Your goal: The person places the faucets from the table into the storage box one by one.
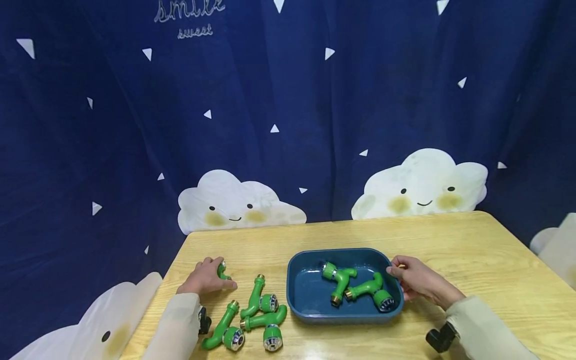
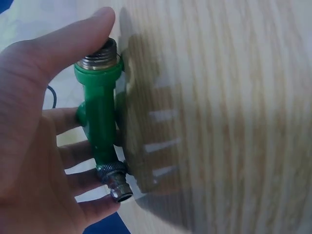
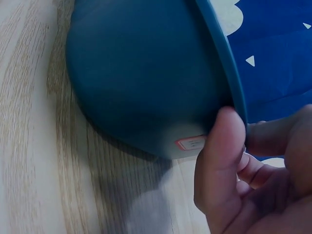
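A green tap [image 2: 100, 117] is held in the left hand [image 1: 208, 276], its threaded end under the thumb and its body backed by the curled fingers; this tap is seen over the table [image 1: 504, 270] at nine o'clock of a blue basin [image 1: 342, 317]. The basin's rim is pinched at three o'clock between the thumb and fingers of the right hand [image 1: 420, 281].

Inside the basin, an upper inner tap [image 1: 340, 282] is laid near the middle, and a lower inner tap [image 1: 366, 287] is set at its four o'clock, with the knob close to the wall.

Between the left hand and the basin, the way is partly taken up by a cluster at the basin's eight o'clock: a near tap [image 1: 255, 301], its brass end pointed towards twelve; a corner tap [image 1: 220, 330], pointed towards one; and a crosswise tap [image 1: 265, 320], crowded against the near tap.

A red-edged label [image 3: 191, 143] is shown on the basin's outer wall, just beside the right fingers. The table's twelve o'clock edge is backed by a blue curtain [image 1: 270, 75] printed with clouds.
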Motion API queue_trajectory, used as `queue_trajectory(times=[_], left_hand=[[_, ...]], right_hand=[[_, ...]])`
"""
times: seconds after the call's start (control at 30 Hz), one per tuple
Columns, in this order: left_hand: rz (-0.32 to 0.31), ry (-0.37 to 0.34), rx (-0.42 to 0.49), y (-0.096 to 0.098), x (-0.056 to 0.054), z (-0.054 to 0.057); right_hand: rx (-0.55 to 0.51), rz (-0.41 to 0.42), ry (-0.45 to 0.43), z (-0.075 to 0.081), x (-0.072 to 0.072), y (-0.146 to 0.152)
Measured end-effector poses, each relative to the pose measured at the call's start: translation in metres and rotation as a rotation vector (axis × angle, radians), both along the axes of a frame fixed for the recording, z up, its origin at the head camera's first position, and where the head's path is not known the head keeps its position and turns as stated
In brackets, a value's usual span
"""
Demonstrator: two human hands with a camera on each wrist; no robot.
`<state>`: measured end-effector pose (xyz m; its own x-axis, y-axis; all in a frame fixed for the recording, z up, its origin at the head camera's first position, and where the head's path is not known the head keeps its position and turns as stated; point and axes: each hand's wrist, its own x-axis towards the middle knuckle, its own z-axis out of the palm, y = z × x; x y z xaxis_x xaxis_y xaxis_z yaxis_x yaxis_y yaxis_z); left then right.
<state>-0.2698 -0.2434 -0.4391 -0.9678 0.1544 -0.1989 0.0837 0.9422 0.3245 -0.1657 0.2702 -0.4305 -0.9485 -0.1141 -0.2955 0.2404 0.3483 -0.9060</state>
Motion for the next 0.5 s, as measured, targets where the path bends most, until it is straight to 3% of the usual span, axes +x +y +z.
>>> queue_trajectory(times=[0.5], left_hand=[[0.019,-0.019,0.036,-0.0046,-0.0022,-0.0057]], right_hand=[[0.009,0.039,0.026,-0.0039,-0.0007,0.0017]])
